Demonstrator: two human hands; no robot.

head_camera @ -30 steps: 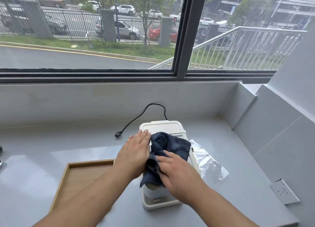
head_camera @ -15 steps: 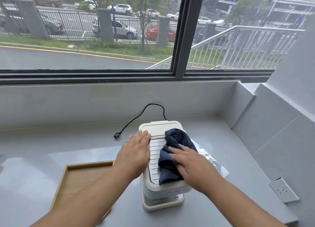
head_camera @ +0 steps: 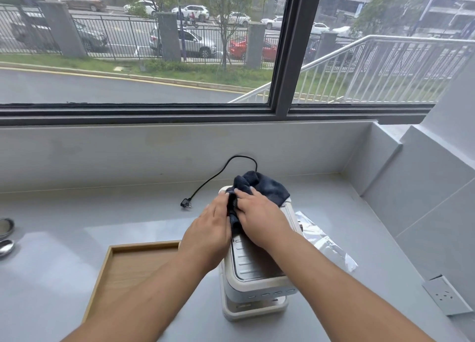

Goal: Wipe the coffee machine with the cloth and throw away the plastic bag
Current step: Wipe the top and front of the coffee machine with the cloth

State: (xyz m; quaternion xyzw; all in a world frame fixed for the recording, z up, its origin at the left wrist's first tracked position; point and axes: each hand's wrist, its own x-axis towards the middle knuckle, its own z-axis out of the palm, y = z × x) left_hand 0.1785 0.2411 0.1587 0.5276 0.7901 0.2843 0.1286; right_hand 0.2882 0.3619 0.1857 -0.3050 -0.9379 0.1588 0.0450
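Note:
A cream coffee machine (head_camera: 254,272) stands on the grey counter (head_camera: 102,221), its ribbed metal top facing up. A dark blue cloth (head_camera: 262,187) lies bunched over the machine's far end. My right hand (head_camera: 259,221) presses down on the cloth and grips it. My left hand (head_camera: 210,228) lies flat against the machine's left side, fingers touching the cloth's edge. A clear plastic bag (head_camera: 326,241) lies flat on the counter just right of the machine, partly hidden by my right forearm.
A wooden tray (head_camera: 120,272) sits left of the machine. The machine's black cord and plug (head_camera: 186,203) trail toward the back wall. Metal objects (head_camera: 5,236) lie at the far left edge. A wall socket (head_camera: 444,299) is at the right. The wall closes in on the right.
My right hand has pushed the cloth from the near right part of the machine's top to its far end. My left hand has stayed against the left side.

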